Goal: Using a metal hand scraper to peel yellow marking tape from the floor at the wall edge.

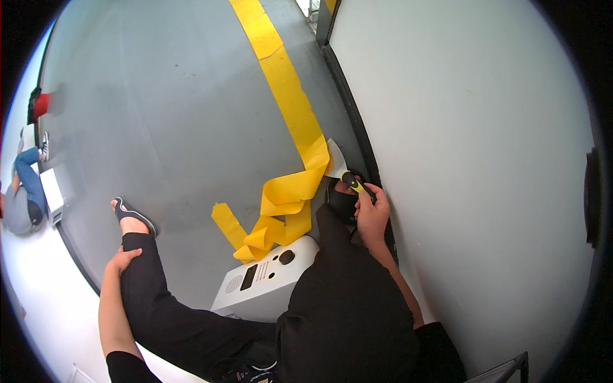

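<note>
My right hand (372, 215) holds the black and yellow handle of a scraper (338, 162). The scraper's broad metal blade lies against the edge of a wide yellow floor tape (293, 103). Beyond the blade the tape runs flat along the grey floor; on the near side its peeled length lies in loose twists and folds, with a torn end at the left. My left hand (125, 259) rests on my lower left leg, with no tool in it. A white metal box (268, 282) with a black knob and a speaker grille stands between my legs, close to the folded tape.
A pale wall panel (469, 143) with a black base strip (352, 105) rises close on the right. My sandalled left foot (134, 215) is on the floor. At the far left a person (26, 191) sits beside a white box (51, 194), and a red object (42, 105) stands farther off.
</note>
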A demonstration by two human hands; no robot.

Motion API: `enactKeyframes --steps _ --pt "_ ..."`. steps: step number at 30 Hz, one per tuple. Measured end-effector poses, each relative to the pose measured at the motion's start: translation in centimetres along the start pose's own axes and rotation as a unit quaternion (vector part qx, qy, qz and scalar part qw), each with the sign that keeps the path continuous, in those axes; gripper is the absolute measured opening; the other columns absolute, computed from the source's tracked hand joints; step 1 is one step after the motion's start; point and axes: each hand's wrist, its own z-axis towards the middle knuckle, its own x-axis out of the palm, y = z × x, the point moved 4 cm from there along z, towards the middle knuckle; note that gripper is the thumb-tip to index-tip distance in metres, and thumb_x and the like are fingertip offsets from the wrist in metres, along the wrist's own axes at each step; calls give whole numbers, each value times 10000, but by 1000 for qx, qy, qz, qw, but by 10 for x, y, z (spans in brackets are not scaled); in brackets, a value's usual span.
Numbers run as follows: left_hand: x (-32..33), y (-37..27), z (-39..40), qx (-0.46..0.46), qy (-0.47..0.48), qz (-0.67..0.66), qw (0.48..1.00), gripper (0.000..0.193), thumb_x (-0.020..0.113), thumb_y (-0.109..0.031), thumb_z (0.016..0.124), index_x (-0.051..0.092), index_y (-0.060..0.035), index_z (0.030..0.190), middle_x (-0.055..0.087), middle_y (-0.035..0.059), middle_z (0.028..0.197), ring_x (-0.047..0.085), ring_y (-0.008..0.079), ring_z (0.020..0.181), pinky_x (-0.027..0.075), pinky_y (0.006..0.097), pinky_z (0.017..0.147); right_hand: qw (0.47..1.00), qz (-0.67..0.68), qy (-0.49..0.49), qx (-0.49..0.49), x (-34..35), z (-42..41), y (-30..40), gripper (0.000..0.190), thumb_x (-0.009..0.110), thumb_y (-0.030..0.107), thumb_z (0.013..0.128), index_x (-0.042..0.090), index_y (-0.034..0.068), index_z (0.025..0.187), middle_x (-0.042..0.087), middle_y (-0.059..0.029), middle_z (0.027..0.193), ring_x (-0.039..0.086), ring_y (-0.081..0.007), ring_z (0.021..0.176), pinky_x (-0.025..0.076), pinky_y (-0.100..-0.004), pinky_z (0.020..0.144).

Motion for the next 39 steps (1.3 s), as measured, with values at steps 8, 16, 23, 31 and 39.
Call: enactKeyframes --steps 8,16,23,31,39 --pt "4 -6 4 15 13 11 1000 1014 811 -319 749 243 60 1499 530 252 1360 601 346 1163 493 433 998 904 -255 342 34 31 4 -21 280 659 220 923 676 -44 832 628 -12 712 561 -90 651 452 -272 598" --pt "0 3 8 -6 -2 19 1000 1020 813 -323 749 239 60 1501 531 249 1360 603 343 1158 494 431 997 814 -196 540 83 106 0 -18 391 748 228 851 655 -69 1088 686 -85 983 625 -146 885 507 -284 790" --pt "-8 19 15 -9 -23 11 1000 986 817 -305 749 270 53 1487 548 241 1337 612 337 1138 497 427 991 855 -75 498 121 112 1 -27 351 736 204 867 669 -49 1101 695 -71 1005 622 -127 923 489 -264 836" --pt "-4 13 17 21 -2 -2 1000 981 823 -293 741 283 61 1479 565 242 1314 616 339 1128 499 430 985 897 -49 432 85 105 11 -39 361 726 210 883 657 -61 1111 697 -67 952 640 -142 832 510 -273 753" --pt "-6 19 26 24 13 -9 1000 988 820 -311 736 284 55 1482 558 242 1326 613 344 1136 499 432 985 899 21 423 109 108 7 -43 342 739 256 858 704 -53 1000 721 -109 916 662 -185 830 522 -318 781"
